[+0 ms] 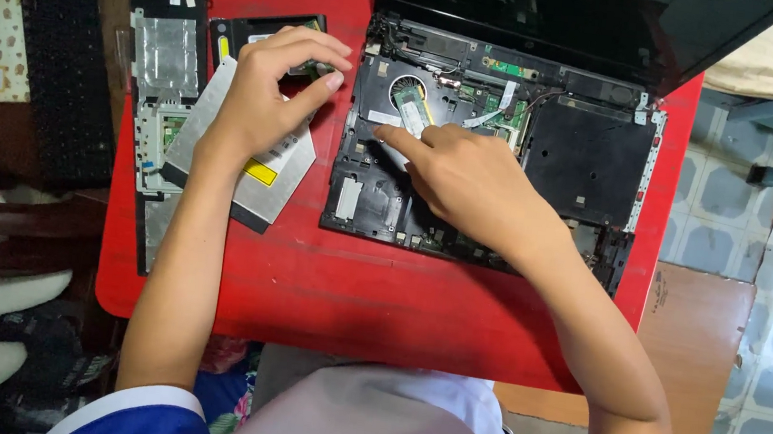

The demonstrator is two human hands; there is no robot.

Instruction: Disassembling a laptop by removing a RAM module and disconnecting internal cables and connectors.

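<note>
Resting on opened laptop base (584, 161), right hand (471, 183); left hand (266, 90) over optical drive (262, 175).

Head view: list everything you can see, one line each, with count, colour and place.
Table: one, red, centre.
Opened laptop base: one, black, right half of table, screen up behind.
Memory module: one, green, in the laptop base by the fan.
Optical drive: one, silver, under the left wrist.
Palm-rest cover: one, black and silver, left edge of table.
Small part: one, greenish, half hidden at the left fingertips.
Loose keyboard: one, black, far left, off the table.
Left hand: fingers pinched around the small part.
Right hand: forefinger on the laptop base beside the memory module.
</note>
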